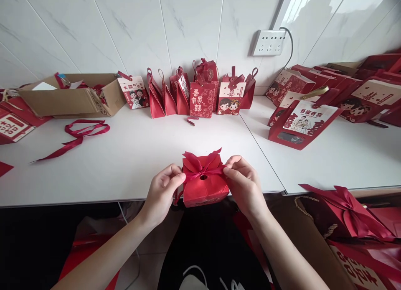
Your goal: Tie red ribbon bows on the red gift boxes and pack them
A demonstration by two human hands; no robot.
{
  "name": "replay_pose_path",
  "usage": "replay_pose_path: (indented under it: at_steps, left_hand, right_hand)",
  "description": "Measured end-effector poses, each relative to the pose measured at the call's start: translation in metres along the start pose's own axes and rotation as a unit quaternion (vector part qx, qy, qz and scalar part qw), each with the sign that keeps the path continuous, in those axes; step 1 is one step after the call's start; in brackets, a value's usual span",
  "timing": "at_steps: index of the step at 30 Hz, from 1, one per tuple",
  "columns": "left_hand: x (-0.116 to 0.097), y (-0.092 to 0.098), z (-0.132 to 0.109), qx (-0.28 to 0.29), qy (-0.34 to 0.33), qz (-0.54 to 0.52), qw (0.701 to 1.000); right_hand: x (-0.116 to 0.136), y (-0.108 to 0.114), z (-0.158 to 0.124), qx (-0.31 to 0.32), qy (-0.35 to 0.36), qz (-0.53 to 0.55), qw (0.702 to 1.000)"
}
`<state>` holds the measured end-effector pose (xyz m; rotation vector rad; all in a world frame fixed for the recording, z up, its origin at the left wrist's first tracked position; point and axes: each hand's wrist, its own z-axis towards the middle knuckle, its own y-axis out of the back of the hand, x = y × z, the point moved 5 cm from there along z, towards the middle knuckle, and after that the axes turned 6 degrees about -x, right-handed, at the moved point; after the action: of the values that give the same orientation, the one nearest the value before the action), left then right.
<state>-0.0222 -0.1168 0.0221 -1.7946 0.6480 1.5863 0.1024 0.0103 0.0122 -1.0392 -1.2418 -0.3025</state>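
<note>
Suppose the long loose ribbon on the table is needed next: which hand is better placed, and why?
Left hand, probably, being nearer the long ribbon; the right hand is across the gift box. Both pinch the bow.

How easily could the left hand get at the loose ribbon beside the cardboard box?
Probably yes: nothing seems to stand between the left hand and the loose ribbon. Its fingers pinch the bow on the red box, so they would likely need freeing first.

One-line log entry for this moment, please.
left hand: pinching ribbon, left side | right hand: pinching ribbon, right side | ribbon: across box | box: at table's near edge
</note>
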Motion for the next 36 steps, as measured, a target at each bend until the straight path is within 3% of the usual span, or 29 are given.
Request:
replay_pose_path:
  at_steps: [8,15,29,36]
  left_hand:
    - [0.003,-0.003,-0.003,0.019,0.016,-0.005,1.0]
    - [-0.009,0.002,-0.009,-0.028,0.001,0.088,0.996]
    - [-0.002,0.006,-0.005,-0.051,0.054,-0.001,0.997]
    - [-0.002,0.007,-0.004,-0.062,0.05,-0.02,0.997]
  right_hand:
    - [-0.005,0.003,0.0,-0.034,0.019,0.045,0.998]
    - [-0.012,-0.006,-0.005,-0.003,0.038,0.001,0.999]
    - [-0.017,-0.004,0.002,-0.015,-0.016,0.047,0.999]
    - [-0.02,-0.002,0.004,-0.02,-0.002,0.051,0.999]
